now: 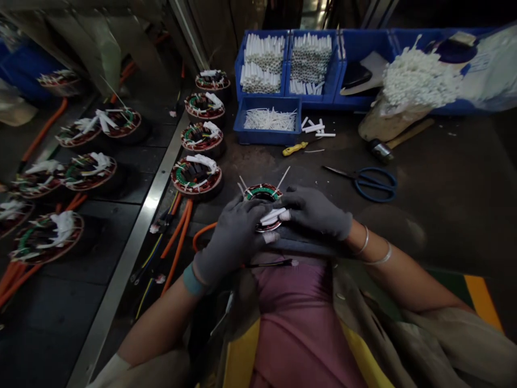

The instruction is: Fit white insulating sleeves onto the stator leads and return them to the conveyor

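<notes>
Round green-and-red coil ring (262,189) (white ties (282,180) aslant at its edge), white tubes (272,216) across its near side.

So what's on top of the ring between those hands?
The ring has white tubes across its near part and white strips sticking up at its far side. What the left hand and right hand cover can't be seen.

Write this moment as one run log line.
left grip: on wound stator | right grip: touching white tubes | scissors: on bench

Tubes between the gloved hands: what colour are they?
The tubes are white, best seen in the head view.
</notes>
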The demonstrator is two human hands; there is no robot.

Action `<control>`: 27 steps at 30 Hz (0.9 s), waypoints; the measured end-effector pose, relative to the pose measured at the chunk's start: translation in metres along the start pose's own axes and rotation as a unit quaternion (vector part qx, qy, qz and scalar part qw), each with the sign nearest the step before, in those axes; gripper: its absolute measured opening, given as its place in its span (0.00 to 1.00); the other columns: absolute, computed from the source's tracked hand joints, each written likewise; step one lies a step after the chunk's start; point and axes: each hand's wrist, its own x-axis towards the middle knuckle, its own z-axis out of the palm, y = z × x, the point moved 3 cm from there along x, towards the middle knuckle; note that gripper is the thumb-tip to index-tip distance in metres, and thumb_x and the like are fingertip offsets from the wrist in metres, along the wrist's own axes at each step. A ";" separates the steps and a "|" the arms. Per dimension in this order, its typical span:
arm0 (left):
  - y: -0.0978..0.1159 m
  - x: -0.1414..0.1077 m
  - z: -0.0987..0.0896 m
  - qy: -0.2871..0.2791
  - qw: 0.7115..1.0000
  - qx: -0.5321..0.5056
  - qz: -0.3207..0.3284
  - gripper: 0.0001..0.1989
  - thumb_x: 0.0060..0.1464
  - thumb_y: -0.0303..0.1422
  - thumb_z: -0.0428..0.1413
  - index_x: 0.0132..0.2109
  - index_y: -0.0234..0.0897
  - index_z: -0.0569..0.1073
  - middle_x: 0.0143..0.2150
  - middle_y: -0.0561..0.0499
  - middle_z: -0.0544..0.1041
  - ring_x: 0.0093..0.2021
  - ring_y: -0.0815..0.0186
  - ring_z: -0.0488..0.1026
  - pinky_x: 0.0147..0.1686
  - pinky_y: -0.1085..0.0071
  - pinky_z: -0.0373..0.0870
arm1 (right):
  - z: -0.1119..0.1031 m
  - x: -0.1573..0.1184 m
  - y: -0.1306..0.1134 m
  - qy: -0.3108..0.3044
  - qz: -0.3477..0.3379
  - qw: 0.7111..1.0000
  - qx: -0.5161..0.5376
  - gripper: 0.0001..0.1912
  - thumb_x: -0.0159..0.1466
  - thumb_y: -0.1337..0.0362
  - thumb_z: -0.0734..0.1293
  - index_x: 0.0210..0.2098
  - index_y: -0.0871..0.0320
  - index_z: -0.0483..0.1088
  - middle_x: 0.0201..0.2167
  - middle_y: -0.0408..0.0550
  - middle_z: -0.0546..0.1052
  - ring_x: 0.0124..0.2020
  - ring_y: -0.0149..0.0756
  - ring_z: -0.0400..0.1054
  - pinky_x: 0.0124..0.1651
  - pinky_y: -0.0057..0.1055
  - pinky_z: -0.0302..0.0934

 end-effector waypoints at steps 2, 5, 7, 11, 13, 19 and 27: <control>0.008 -0.001 0.004 0.010 1.000 0.003 -0.001 0.17 0.64 0.41 0.63 0.55 0.39 0.78 0.52 0.44 0.83 0.53 0.53 0.79 0.68 0.48 0.61 | 0.003 -0.002 0.002 0.012 0.006 1.000 0.021 0.13 0.69 0.61 0.73 0.53 0.53 0.81 0.47 0.50 0.81 0.46 0.43 0.74 0.47 0.33 0.62; 0.013 -0.002 0.015 0.043 0.999 0.011 -0.006 0.09 0.69 0.36 0.57 0.50 0.38 0.80 0.45 0.45 0.84 0.48 0.55 0.80 0.64 0.50 0.66 | 0.011 -0.011 0.005 0.073 0.035 0.994 0.075 0.15 0.67 0.59 0.75 0.53 0.53 0.80 0.47 0.49 0.82 0.46 0.43 0.76 0.48 0.34 0.64; 0.013 -0.003 0.021 0.061 0.998 0.017 -0.004 0.11 0.70 0.36 0.55 0.50 0.38 0.80 0.46 0.43 0.83 0.47 0.55 0.79 0.58 0.53 0.70 | 0.021 -0.023 0.009 0.140 0.065 0.977 0.149 0.19 0.65 0.57 0.77 0.54 0.53 0.79 0.47 0.49 0.82 0.47 0.43 0.77 0.49 0.36 0.67; 0.013 -0.003 0.023 0.076 0.997 0.011 0.010 0.11 0.70 0.35 0.54 0.49 0.37 0.81 0.44 0.43 0.83 0.44 0.56 0.79 0.50 0.57 0.72 | 0.046 -0.044 0.015 0.180 0.122 0.933 0.287 0.17 0.66 0.55 0.75 0.51 0.54 0.78 0.46 0.47 0.83 0.45 0.42 0.78 0.50 0.37 0.70; 0.012 -0.002 0.021 0.092 0.996 -0.005 0.020 0.09 0.69 0.33 0.55 0.46 0.37 0.80 0.43 0.44 0.84 0.44 0.57 0.79 0.48 0.58 0.72 | 0.050 -0.044 0.013 0.185 0.140 0.930 0.286 0.13 0.66 0.55 0.74 0.46 0.54 0.78 0.43 0.46 0.84 0.44 0.41 0.78 0.48 0.36 0.70; 0.010 0.000 0.017 0.121 0.991 -0.062 0.007 0.09 0.66 0.34 0.58 0.35 0.39 0.76 0.33 0.49 0.81 0.37 0.61 0.77 0.42 0.63 0.70 | 0.033 -0.023 0.000 0.182 0.140 0.952 0.204 0.07 0.63 0.62 0.74 0.39 0.57 0.78 0.37 0.45 0.82 0.40 0.38 0.75 0.43 0.31 0.64; 0.015 0.002 0.016 0.160 0.984 -0.032 -0.071 0.12 0.66 0.36 0.57 0.33 0.39 0.77 0.29 0.51 0.79 0.33 0.61 0.76 0.38 0.64 0.68 | -0.065 -0.019 0.028 0.288 0.041 0.947 0.137 0.09 0.67 0.61 0.71 0.45 0.57 0.79 0.43 0.46 0.83 0.45 0.39 0.76 0.52 0.37 0.69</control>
